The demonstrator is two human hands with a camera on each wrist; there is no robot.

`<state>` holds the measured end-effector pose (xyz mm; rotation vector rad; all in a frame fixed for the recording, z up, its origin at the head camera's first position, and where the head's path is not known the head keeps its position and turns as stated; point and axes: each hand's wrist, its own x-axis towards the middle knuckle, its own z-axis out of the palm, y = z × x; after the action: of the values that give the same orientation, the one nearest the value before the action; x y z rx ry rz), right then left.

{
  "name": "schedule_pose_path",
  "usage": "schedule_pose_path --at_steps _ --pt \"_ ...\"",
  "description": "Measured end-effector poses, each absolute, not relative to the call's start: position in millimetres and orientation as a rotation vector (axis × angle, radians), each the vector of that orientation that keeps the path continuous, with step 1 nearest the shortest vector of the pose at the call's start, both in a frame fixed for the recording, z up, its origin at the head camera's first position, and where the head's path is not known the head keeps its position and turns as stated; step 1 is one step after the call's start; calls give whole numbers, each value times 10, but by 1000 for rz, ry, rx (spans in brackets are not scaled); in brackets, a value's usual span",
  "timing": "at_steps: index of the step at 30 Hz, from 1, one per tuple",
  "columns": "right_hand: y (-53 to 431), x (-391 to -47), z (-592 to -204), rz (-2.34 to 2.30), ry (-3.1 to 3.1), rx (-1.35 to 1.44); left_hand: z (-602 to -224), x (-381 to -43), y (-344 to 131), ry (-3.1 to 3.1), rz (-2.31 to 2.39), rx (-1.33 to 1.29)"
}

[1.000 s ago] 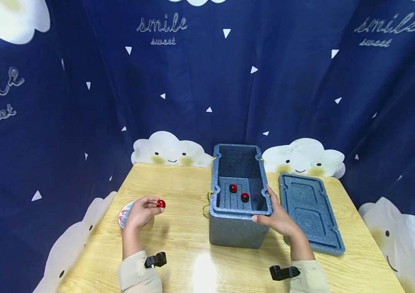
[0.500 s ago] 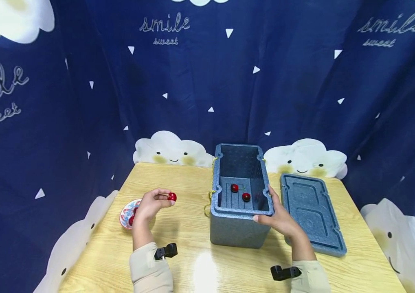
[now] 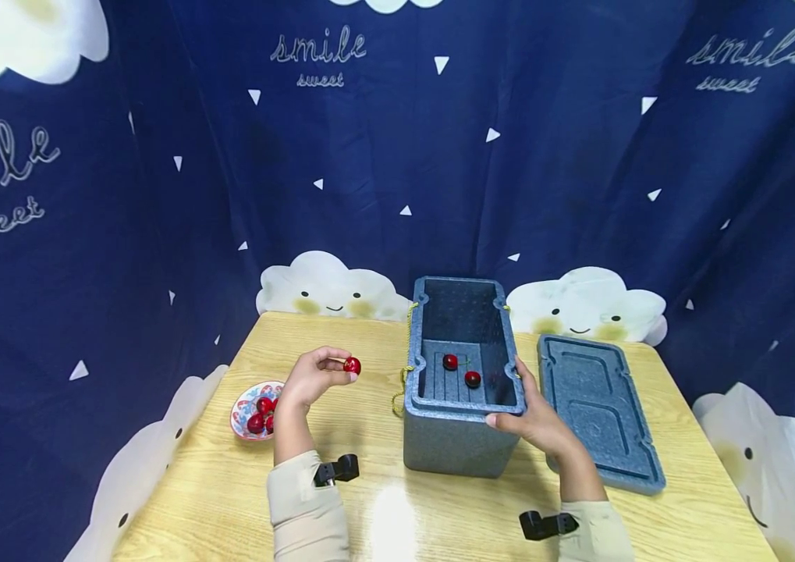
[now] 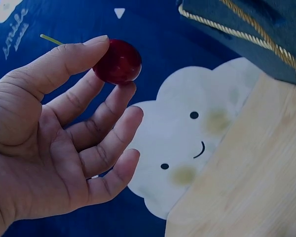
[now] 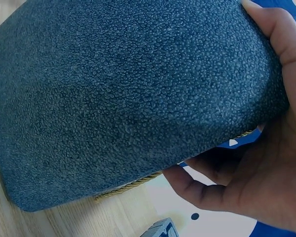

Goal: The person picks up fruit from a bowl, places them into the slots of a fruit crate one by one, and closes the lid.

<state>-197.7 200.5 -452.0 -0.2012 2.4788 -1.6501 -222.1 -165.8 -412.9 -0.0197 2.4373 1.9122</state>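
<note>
My left hand point(image 3: 310, 378) pinches a dark red cherry point(image 4: 119, 61) between thumb and fingertips, above the table between the bowl and the box. A green stem point(image 4: 51, 39) pokes out behind the thumb in the left wrist view. The blue-grey foam box point(image 3: 460, 441) stands uncovered at the middle of the table, with two cherries point(image 3: 472, 379) on its floor. With thumb and fingers around the near right corner, my right hand point(image 3: 544, 421) grips the box; the right wrist view has its pebbled wall point(image 5: 128, 98) close up. Several more cherries point(image 3: 255, 423) lie in a small patterned bowl point(image 3: 241, 400).
The box's lid point(image 3: 597, 410) lies flat on the table to the right of the box. A yellow cord point(image 3: 398, 400) hangs at the box's left side. Behind the wooden table point(image 3: 369, 484) hangs a dark blue curtain point(image 3: 369, 140) with clouds.
My left hand has moved right and away from me with the cherry, leaving the bowl and uncovering the cherries in it. The right hand keeps its grip on the box.
</note>
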Motion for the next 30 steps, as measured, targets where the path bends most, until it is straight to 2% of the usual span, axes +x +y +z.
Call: schedule_pose_path --at_steps 30 --pt "2016 -1995 -4538 -1631 2483 -186 -3807 -2636 -1095 2290 1869 226"
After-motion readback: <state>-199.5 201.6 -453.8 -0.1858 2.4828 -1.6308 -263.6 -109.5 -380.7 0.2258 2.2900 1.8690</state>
